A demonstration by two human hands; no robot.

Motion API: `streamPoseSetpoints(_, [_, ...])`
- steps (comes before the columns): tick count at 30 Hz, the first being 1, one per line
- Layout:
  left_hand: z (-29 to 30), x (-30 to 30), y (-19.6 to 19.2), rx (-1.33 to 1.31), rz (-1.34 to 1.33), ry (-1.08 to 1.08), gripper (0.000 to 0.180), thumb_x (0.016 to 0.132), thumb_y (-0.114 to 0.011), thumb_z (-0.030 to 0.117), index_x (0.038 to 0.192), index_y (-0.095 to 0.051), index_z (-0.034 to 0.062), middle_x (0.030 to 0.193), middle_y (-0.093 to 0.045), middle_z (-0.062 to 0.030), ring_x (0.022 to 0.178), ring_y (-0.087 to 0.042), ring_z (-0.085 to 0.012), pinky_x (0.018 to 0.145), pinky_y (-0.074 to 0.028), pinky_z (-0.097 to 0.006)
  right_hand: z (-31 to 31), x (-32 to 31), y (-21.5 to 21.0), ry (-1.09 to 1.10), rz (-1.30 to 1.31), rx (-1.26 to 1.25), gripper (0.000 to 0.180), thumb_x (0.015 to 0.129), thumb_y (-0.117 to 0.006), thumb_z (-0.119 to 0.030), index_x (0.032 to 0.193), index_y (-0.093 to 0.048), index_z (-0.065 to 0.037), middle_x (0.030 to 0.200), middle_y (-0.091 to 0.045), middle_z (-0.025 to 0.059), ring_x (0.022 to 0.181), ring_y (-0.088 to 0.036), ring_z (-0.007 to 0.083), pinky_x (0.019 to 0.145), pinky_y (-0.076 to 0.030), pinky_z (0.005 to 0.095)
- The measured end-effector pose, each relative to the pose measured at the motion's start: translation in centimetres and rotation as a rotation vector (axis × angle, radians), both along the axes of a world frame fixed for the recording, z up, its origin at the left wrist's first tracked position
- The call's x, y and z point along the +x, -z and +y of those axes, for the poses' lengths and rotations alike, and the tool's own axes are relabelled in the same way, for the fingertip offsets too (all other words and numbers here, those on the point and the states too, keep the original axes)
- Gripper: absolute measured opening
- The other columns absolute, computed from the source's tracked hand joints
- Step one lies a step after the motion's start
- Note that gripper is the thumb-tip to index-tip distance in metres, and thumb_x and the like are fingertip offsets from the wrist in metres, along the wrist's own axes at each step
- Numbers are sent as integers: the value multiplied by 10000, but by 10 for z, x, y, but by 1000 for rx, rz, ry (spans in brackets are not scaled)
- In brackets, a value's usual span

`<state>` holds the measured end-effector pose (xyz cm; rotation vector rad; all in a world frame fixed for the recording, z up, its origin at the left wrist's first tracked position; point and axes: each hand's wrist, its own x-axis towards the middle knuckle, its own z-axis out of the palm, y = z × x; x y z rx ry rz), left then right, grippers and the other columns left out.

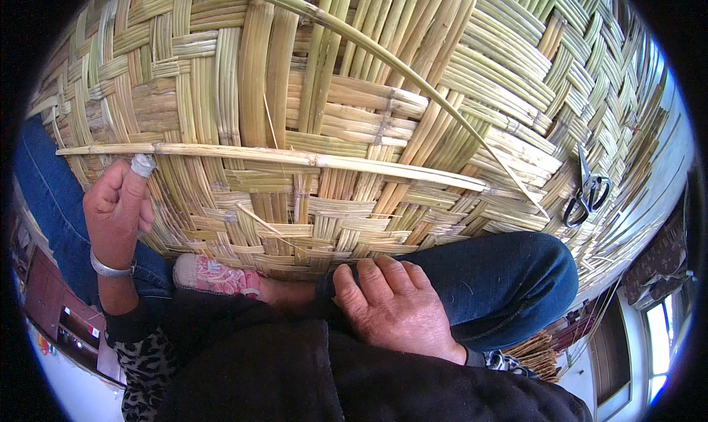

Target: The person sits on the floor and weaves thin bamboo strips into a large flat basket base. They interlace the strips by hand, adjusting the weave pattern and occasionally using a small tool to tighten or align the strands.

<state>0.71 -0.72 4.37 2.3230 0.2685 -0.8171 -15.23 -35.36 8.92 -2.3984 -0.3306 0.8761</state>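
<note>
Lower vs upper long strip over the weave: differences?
The lower strip is pale straw; the upper strip is greener. The lower strip runs nearly level; the upper strip slants down rightward. The left hand is at the lower strip, not the upper strip. Both are long and narrow.

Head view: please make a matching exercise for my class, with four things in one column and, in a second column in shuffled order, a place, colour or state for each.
Things
1. Scissors
2. Left hand
3. Right hand
4. Shoe

Descriptions
A. Mainly pink
B. At the lower middle of the picture, back facing up
C. Lying on the weaving, toward the picture's right
D. Thumb tip covered by a pale wrapping

Right pairs: 1-C, 2-D, 3-B, 4-A
</note>
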Motion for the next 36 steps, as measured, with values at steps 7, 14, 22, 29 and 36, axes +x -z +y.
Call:
streamPoseSetpoints(7, [-1,0,0,-1,20,-17,333,1086,-642,278,809,-611,95,580,-557,38,463,-480,-15,423,-350,-191,-1,-1,0,-8,1,-6,381,917,-660,-236,1277,-666,-110,1195,-698,130,1119,-686,325,906,-547,450])
streamPoseSetpoints(14, [1,0,1,1,6,-4,332,1085,-644,281,813,-609,95,579,-558,38,462,-478,-13,421,-348,-191,-1,0,-1,-9,2,-6,383,915,-659,-234,1277,-666,-111,1195,-700,128,1117,-688,326,898,-550,450])
streamPoseSetpoints(22, [0,-1,0,16,15,-28,325,1088,-636,275,827,-617,83,574,-555,39,459,-472,-17,419,-346,-194,-1,-1,-1,-4,1,-10,376,914,-667,-242,1270,-666,-122,1191,-704,123,1106,-692,324,900,-552,449])
streamPoseSetpoints(29, [1,-1,2,4,5,-27,339,1089,-633,276,809,-605,88,573,-552,37,455,-466,-20,420,-340,-198,0,-2,1,-5,-22,-11,380,908,-678,-246,1268,-666,-124,1179,-705,121,1095,-693,320,895,-553,450])
streamPoseSetpoints(36, [2,0,2,10,3,-16,350,1088,-635,268,785,-585,101,573,-549,35,455,-466,-21,422,-341,-199,-1,-1,2,1,-33,-4,382,908,-678,-236,1271,-660,-117,1167,-702,123,1092,-691,320,884,-553,446])
